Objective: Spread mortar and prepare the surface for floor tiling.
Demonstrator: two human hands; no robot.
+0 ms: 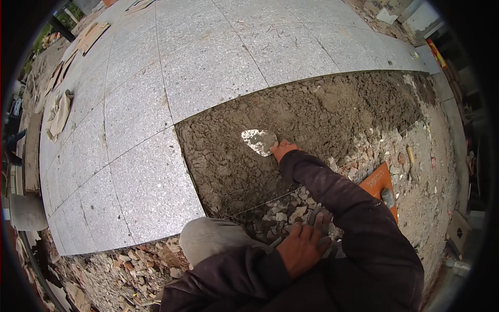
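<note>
My right hand (283, 150) is closed round the handle end of a trowel (259, 141), whose rounded, mortar-smeared metal blade lies on the bed of grey mortar (223, 171). The fingers hide the handle. My left hand (302, 248) is lower down, near my body, with its fingers stretched out over the broken rubble (291, 212). It holds nothing that I can see; what its palm rests on is hidden. Speckled grey floor tiles (140, 192) border the mortar on its left and far sides.
A thin string (267, 200) runs along the mortar's near edge. Right of my right forearm lies an orange float (378, 182) with a grey handle. A wooden stick or handle (410, 155) lies beyond it. A crumpled cloth bag (60, 114) lies on the tiles at left.
</note>
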